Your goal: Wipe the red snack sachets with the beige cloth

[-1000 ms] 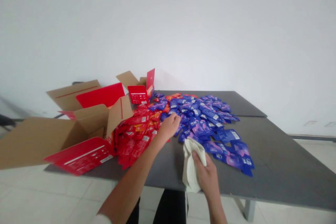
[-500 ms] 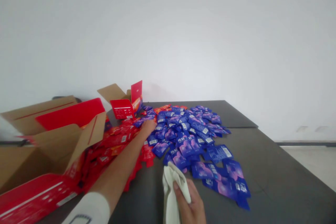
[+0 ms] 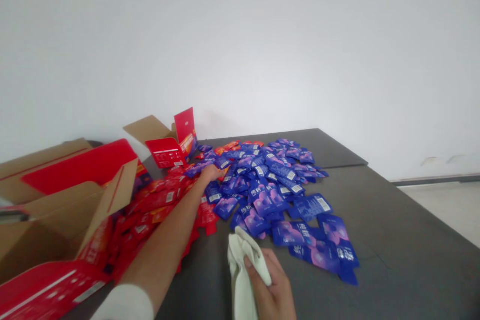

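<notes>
Head view: glossy sachets (image 3: 264,200), crumpled cloth (image 3: 242,272)

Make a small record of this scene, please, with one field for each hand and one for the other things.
Left hand: the left hand reaches out where the red sachets meet the blue sachets, and touches them.
Right hand: the right hand holds a bunched cream cloth near the table edge.
Surface: a dark grey table under both sachet piles.
Other things: open cardboard boxes with red panels at the left; a white sleeve on the left arm.
</notes>
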{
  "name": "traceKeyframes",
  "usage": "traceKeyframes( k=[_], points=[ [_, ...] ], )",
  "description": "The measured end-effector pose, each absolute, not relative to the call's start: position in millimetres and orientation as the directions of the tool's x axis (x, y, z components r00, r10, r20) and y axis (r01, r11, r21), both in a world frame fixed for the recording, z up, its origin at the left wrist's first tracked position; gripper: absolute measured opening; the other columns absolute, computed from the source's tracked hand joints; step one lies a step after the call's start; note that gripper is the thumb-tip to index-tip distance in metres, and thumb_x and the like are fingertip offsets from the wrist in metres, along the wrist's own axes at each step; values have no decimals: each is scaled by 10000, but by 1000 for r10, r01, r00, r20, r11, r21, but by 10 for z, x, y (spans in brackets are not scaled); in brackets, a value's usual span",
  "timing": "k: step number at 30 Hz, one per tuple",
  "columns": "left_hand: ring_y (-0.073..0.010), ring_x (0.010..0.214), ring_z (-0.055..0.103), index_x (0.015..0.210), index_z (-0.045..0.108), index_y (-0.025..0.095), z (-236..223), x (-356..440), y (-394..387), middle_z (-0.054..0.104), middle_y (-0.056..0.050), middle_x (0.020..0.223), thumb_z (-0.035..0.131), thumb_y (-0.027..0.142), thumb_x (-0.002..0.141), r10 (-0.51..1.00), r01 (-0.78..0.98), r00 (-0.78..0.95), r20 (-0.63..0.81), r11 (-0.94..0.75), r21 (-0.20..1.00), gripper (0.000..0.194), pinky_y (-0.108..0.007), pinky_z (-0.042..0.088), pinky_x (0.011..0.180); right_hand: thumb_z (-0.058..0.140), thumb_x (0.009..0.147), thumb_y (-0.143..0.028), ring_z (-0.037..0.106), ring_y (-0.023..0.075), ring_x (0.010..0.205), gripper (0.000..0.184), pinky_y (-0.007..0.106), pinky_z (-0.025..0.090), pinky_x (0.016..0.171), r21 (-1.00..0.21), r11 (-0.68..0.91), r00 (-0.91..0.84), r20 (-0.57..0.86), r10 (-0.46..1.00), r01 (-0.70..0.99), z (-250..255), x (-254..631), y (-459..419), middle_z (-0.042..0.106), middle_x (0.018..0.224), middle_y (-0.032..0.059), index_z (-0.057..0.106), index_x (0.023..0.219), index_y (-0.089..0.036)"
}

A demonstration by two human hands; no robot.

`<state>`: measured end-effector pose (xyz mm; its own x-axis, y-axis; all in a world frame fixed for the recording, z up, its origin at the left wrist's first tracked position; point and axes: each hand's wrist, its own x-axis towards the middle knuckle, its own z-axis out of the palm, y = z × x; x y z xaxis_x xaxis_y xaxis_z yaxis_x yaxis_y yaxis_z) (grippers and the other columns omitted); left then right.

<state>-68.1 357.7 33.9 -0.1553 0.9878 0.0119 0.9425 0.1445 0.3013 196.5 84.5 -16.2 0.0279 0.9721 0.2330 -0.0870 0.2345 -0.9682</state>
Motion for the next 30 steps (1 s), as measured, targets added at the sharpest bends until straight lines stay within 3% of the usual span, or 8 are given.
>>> traceKeyframes(
  k=[4,11,13,16,20,24,27,30],
  points=[
    [-242,1065,659,1253,626,162,495,-656,3471,643,-89,1250,642,389,976,981,925,-191,-31,190,328,359,-435,583,895,670,921,-498,731,262,967,347,271,565,867,-973,229,-21,229,973,-35,-156,2021,865,761,1049,75,808,1150,-276],
    [-236,1105,658,1222,647,159,811,-681,3091,662,-100,1255,633,359,983,951,887,-275,141,194,419,312,-459,552,965,654,936,-480,694,266,1113,389,291,547,940,-982,184,-63,181,981,41,-95,2081,874,746,1206,77,768,1233,-255],
    [-236,1158,651,1207,673,150,916,-674,2898,687,-111,1261,580,267,997,932,873,-296,208,175,454,258,-418,508,1034,666,924,-486,690,274,1122,411,301,552,928,-984,174,-38,172,984,46,-82,2080,871,745,1226,80,765,1237,-239],
    [-225,1235,624,1271,670,138,1064,-595,2488,691,-119,1311,478,162,989,910,854,-294,292,113,508,342,-332,448,1090,690,893,-510,695,293,1106,465,326,558,913,-989,136,34,137,990,50,-71,2087,859,758,1199,92,763,1233,-201],
    [-208,1225,632,1259,692,186,1103,-376,1692,709,-70,1300,461,257,1001,915,815,-231,332,-4,579,353,-307,450,1084,731,838,-555,718,321,1016,514,366,576,852,-999,42,178,47,983,35,-112,2105,841,795,1030,94,785,1161,-158],
    [-210,1068,693,1064,739,225,809,-216,855,761,-52,1115,499,368,977,978,622,-72,196,-110,775,293,-294,505,971,744,816,-563,729,319,944,571,366,585,771,-999,-13,269,-22,963,-35,-199,2113,832,799,959,94,773,1187,-129],
    [-201,933,707,956,704,225,435,-216,413,756,-46,985,488,389,971,998,545,-34,44,-18,838,272,-287,531,835,747,812,-553,726,318,964,609,366,580,785,-998,4,321,-17,947,-63,-230,2100,820,792,1027,116,751,1231,-111],
    [-165,660,667,907,616,220,99,-234,168,695,-18,830,455,418,974,995,497,-59,-87,104,861,264,-271,511,619,745,811,-542,714,320,1021,618,378,569,839,-997,44,373,17,928,-63,-220,2071,808,778,1104,122,738,1253,-110]
  ],
)
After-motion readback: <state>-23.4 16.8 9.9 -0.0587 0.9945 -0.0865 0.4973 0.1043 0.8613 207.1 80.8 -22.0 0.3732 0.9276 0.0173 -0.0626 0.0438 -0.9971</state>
